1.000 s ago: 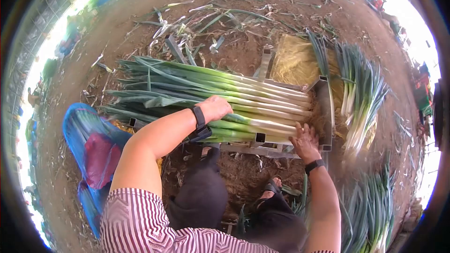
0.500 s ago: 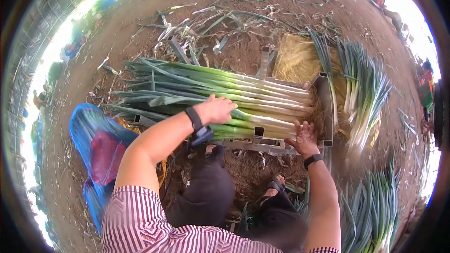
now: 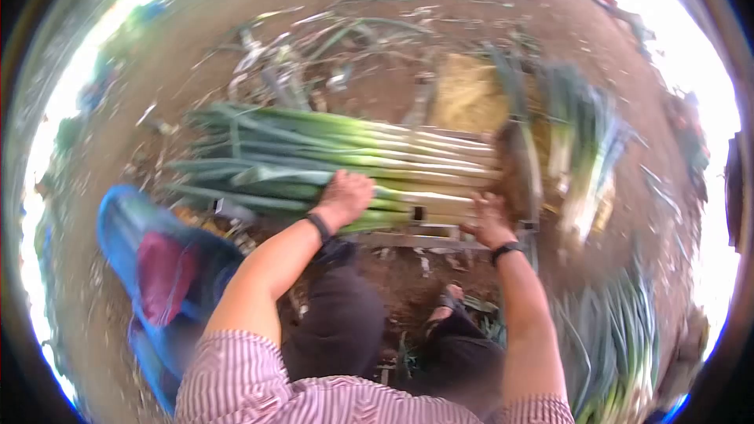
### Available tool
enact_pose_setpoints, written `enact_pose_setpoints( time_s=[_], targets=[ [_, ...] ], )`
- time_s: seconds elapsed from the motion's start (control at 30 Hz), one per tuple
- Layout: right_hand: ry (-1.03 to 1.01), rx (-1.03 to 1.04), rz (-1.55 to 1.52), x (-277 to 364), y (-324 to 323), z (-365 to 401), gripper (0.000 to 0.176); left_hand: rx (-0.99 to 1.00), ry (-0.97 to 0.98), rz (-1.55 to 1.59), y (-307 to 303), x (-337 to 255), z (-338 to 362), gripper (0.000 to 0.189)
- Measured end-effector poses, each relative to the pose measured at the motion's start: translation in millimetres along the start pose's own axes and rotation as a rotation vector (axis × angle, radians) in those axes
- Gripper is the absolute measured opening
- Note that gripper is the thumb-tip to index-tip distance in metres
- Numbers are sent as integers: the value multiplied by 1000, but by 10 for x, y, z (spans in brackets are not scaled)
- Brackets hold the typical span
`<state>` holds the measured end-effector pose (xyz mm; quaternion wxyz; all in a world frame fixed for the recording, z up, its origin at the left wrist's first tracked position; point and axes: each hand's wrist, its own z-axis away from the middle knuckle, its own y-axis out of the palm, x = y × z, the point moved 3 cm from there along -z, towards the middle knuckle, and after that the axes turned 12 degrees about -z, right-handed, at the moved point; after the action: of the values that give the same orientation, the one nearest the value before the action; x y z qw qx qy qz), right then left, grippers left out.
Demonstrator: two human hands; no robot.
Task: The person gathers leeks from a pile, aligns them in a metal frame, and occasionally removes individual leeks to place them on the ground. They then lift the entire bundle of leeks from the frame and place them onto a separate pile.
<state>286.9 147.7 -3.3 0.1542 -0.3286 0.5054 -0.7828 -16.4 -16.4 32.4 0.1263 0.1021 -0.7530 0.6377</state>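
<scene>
Long green onions (image 3: 440, 163) lie side by side in a metal frame (image 3: 459, 242), green leaves to the left and white shafts to the right. My left hand (image 3: 346, 195) is on the near side of the pile where green turns pale. Its fingers are bent over the green onions and close together, somewhat blurred. Near the root end, my right hand (image 3: 489, 220) rests on the white shafts with its fingers apart. The roots meet an upright end plate (image 3: 525, 165) of the frame.
More green onions (image 3: 581, 149) lie to the right beside a yellow sheet (image 3: 470, 98); another heap (image 3: 613, 345) is at the lower right. A blue mesh bag (image 3: 118, 224) with something dark red inside sits at left. Leaf scraps (image 3: 314, 47) litter the soil beyond.
The view has shifted and blurred. My left hand has drawn slightly nearer to me along the pile's near side, its fingers more bent. My right hand stays by the root end.
</scene>
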Motion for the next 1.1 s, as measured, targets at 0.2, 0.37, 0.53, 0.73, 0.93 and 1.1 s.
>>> enact_pose_setpoints(
  time_s=[0.2,0.37,0.53,0.73,0.93,1.1],
  targets=[
    [-332,-221,-204,543,-789,1066,58,-9,13,32,147,66,18,26],
    [104,-296,-643,-653,-1094,2592,40,120,-58,35,112,70,-14,25],
    [526,-336,-405,-1482,-338,4322,32,148,20,92,230,354,-53,24],
    [824,-395,-524,-1028,728,5440,26,48,40,91,393,401,38,26],
    [993,-470,-644,-538,828,6088,26,131,7,87,492,470,-86,26],
    [1020,-308,-590,-366,1356,6596,24,266,-48,28,453,447,-200,25]
  ],
)
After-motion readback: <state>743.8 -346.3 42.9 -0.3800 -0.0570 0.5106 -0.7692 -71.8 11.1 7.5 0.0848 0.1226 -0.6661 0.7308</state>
